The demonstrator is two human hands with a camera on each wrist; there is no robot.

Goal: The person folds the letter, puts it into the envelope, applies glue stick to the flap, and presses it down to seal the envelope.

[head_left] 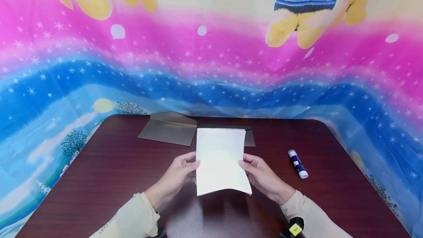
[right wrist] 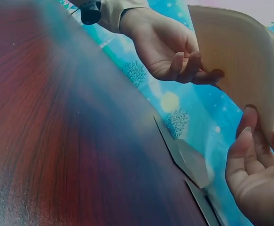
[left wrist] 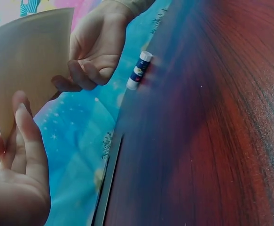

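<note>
White paper sheets (head_left: 221, 161), held up above the table, bend a little along their lower edge in the head view. My left hand (head_left: 180, 173) pinches their left edge, thumb in front and fingers behind. At the opposite edge my right hand (head_left: 264, 175) pinches them the same way. From below, the left wrist view shows the sheets' shaded underside (left wrist: 28, 66) with fingertips (left wrist: 24, 108) of the left hand against it. In the right wrist view the right hand's fingertips (right wrist: 247, 127) touch the underside too, and the curved edge shows more than one layer.
A brown envelope (head_left: 170, 129) with its flap raised lies at the table's back edge. Partly behind the paper is another dark envelope (head_left: 250, 139). A glue stick (head_left: 298, 164) lies to the right on the dark red table (head_left: 125, 172). A patterned cloth (head_left: 198, 65) hangs around the table.
</note>
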